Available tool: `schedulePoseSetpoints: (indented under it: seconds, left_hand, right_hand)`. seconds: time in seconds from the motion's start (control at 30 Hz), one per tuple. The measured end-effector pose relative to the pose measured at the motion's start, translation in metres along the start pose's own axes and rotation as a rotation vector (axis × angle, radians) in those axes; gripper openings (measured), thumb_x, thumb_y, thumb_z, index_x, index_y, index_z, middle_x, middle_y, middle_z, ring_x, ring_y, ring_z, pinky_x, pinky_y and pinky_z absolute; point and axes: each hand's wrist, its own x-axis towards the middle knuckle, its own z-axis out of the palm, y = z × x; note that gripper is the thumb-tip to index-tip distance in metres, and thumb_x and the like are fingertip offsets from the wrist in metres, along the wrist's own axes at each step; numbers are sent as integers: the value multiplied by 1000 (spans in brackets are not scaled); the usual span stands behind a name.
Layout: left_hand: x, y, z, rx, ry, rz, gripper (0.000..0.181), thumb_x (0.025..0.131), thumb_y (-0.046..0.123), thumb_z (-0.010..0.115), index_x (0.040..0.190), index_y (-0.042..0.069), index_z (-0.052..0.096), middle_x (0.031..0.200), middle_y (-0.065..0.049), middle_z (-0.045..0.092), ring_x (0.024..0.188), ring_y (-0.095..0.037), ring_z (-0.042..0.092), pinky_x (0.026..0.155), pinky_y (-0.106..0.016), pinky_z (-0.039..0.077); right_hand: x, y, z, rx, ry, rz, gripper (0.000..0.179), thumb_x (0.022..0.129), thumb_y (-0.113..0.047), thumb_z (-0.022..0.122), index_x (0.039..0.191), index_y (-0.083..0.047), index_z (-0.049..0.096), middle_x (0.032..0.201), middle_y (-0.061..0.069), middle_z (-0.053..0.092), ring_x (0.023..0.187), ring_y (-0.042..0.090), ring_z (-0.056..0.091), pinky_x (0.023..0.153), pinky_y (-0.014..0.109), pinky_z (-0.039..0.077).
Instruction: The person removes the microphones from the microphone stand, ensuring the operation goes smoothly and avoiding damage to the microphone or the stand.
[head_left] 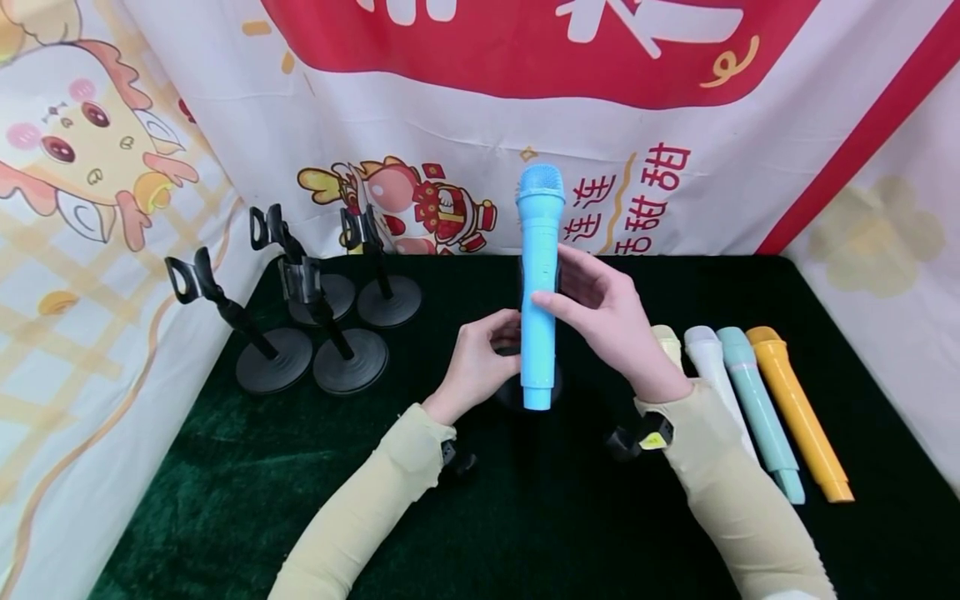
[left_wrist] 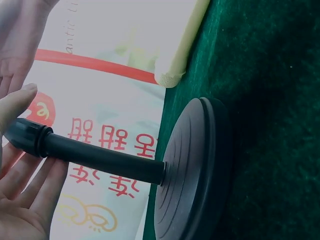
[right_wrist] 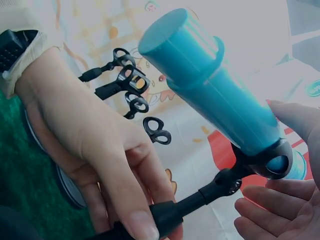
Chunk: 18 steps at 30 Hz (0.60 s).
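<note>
A bright blue microphone [head_left: 537,275] stands nearly upright in the head view, its mesh head at the top. In the right wrist view, its barrel sits in the ring-shaped clip [right_wrist: 284,156] of a black microphone stand. My right hand [head_left: 618,321] holds the microphone, thumb on its front and fingers behind. Lower down, my left hand [head_left: 477,360] grips the stand's stem just below the dark collar, thumb against fingers. The stand's round base [left_wrist: 182,170] shows in the left wrist view; from the head it is mostly hidden behind the microphone.
Several black microphone stands [head_left: 350,360] with bare clips are grouped at the left of the dark green cloth [head_left: 225,483]. At the right lie cream [head_left: 667,343], white [head_left: 720,379], mint [head_left: 761,408] and orange [head_left: 802,412] microphones, side by side. A printed backdrop [head_left: 465,108] rises behind.
</note>
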Motion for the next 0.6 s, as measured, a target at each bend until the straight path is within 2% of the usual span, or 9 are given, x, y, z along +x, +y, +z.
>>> schedulePoseSetpoints:
  seconds: [0.13,0.3,0.6]
  left_hand:
    - [0,0,1,11,25,9,29,88,-3,77,115,2,70,108,-6,72,93,-15,70,84,-29,59]
    - [3,-1,2,39,57,30,21,89,-4,75,109,4,72,102,-5,73,89,-13,71,81,-27,59]
    - [4,-2,3,69,75,58,20,89,-4,75,106,5,71,100,-5,74,87,-11,71,80,-26,59]
  right_hand:
    - [0,-1,3,-7,1,42,60,95,-24,76,148,-9,52,137,11,61,119,27,62,104,41,49]
    - [0,-2,7,38,6,81,58,95,-25,76,146,-8,54,131,11,65,114,27,64,103,41,50]
    - [6,0,11,137,44,67,54,93,-19,77,142,-4,57,132,14,63,117,28,60,107,40,47]
